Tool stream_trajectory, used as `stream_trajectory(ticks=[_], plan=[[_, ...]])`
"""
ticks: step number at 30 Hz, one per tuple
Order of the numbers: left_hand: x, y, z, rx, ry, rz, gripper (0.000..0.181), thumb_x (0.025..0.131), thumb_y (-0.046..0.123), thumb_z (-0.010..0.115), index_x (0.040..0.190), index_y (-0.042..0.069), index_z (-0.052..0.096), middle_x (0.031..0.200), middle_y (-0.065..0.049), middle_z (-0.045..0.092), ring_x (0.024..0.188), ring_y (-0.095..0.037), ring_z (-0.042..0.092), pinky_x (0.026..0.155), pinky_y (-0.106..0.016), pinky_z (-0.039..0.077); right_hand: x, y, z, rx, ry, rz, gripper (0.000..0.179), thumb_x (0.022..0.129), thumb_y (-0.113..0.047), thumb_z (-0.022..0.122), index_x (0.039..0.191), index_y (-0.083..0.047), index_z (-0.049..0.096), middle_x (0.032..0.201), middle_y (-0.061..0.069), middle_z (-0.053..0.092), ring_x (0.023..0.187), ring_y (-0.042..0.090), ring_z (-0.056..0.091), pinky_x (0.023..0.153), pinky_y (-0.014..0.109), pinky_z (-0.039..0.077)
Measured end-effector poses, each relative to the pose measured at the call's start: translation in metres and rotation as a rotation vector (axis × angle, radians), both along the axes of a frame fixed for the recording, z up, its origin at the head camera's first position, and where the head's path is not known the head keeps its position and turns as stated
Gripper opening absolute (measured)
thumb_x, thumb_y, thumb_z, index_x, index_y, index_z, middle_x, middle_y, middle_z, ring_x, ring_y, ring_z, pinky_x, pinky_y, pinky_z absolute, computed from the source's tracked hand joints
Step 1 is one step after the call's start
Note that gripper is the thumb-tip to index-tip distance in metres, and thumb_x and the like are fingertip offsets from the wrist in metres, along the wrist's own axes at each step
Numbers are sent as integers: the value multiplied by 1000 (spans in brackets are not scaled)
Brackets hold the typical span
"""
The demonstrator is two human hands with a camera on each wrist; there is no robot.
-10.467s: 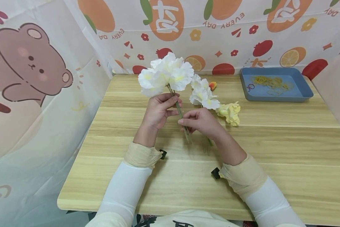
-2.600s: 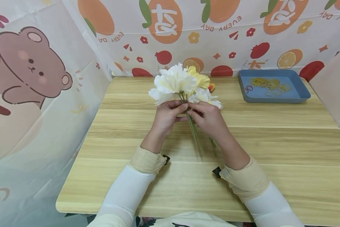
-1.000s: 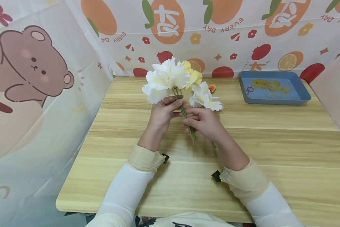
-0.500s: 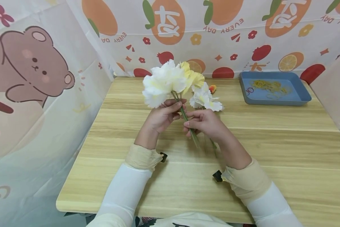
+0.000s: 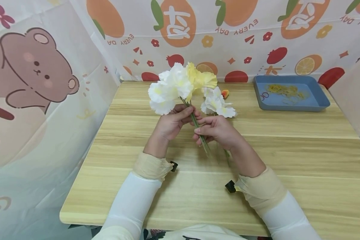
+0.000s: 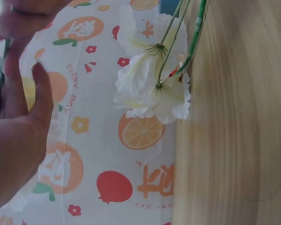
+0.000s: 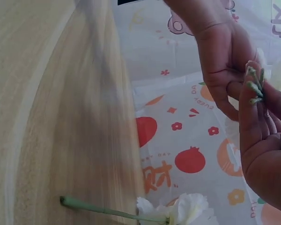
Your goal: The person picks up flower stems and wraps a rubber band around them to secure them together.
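A bunch of artificial flowers is held above the table: ruffled white blooms (image 5: 170, 86) on the left, a yellow bloom (image 5: 202, 80) on the right. My left hand (image 5: 170, 126) grips their green stems (image 5: 195, 122) just below the heads. Lower down, my right hand (image 5: 219, 131) pinches the same stems between thumb and fingers. In the right wrist view the cut stem ends (image 7: 255, 89) poke out between those fingertips. Behind my right hand lies another white flower (image 5: 217, 103), its stem on the table, partly hidden by the hand. An orange-red bud (image 5: 225, 93) shows just beyond it.
A shallow blue tray (image 5: 262, 104) sits at the back right of the wooden table (image 5: 198, 196), holding a heap of yellowish rubber bands (image 5: 283, 90) and a few red ones. A printed cloth (image 5: 216, 50) hangs along the table's back edge.
The yellow flower, lying at the right 10.5 seconds ago, is now in the bunch with the white ones. Over the last second the bunch has turned slightly and the right hand stays on the lower stems.
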State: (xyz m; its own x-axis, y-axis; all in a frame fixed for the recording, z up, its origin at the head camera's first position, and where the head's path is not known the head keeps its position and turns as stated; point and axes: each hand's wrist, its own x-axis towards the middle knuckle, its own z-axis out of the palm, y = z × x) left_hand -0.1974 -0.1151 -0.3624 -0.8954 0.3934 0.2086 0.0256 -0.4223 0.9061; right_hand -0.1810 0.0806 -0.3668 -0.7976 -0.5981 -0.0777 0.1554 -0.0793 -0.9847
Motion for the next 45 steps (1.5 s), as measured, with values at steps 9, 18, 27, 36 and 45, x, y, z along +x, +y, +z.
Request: stream_trajectory(ticks=[9,18,27,36,45], plan=[[1,9,4,-75,-11,240,26,99,0,55,84,13,72,75,-1,73,72,-14,73,76,-31,63,-1,-6,0,210,167,-121,20,94,-12,68,108,1,70,83,17,75,76,30,74,67,38,64],[0,9,6,-41,-64,307,14,99,2,56,91,-3,67,77,-4,73,74,-16,74,66,-27,63,-10,18,13,324,346,-202,35,97,-34,63,113,-3,70,91,18,73,79,26,72,71,36,64],[-1,5,8,-6,-94,333,18,97,3,60,83,5,69,76,-6,72,72,-17,74,63,-26,63,-19,59,25,467,360,-421,40,95,-42,64,109,-4,70,84,16,68,69,23,67,63,30,63],[-1,1,7,43,-114,352,20,97,2,60,79,5,69,75,-7,72,69,-18,74,63,-27,63,-30,91,11,937,343,-133,33,96,-31,63,77,-4,69,65,6,64,60,22,61,58,31,53],[0,-2,7,51,-122,362,19,97,1,59,82,5,70,75,-7,73,71,-18,74,61,-25,63,-41,78,-26,935,172,72,27,95,-28,65,92,-3,74,60,5,57,53,16,51,49,27,49]])
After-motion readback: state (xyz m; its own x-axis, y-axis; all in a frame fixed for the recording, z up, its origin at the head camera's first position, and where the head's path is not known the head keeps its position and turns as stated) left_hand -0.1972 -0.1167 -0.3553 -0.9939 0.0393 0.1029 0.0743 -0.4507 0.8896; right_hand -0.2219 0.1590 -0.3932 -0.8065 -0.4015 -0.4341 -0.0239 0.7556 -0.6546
